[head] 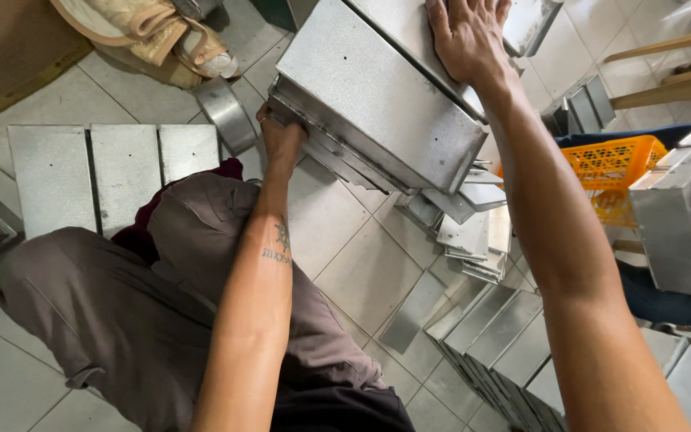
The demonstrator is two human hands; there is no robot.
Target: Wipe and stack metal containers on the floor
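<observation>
Left hand: my left hand (pixel 280 142) gripped the near lower edge of the metal box (pixel 377 96), fingers curled under the rim, thumb side up.
Right hand: my right hand (pixel 467 36) lay flat and open on the box's upper face, fingers spread, pressing rather than grasping (nothing closed inside that grip).
Box: a long galvanised sheet-metal box, tilted, held above the tiled floor (pixel 361 264) between my two hands, just beyond my knee (pixel 193 216).
Left of me: three flat metal sheets (pixel 97 176) lay side by side on the floor; a curved metal strip (pixel 225 112) lay just beyond them, near my left hand.
Below the box: a loose heap of small folded pieces (pixel 469 232) sat on the tiles, and a row of panels (pixel 497 336) stood on edge, stacked against each other, near my right forearm.
Right side: an orange crate (pixel 613 164) stood behind my right arm, and a second box (pixel 681 216) rested beside it, a co-worker's hand just showing at its lower corner.
Top left: a pair of sandals (pixel 161 36) lay beside a carton.
</observation>
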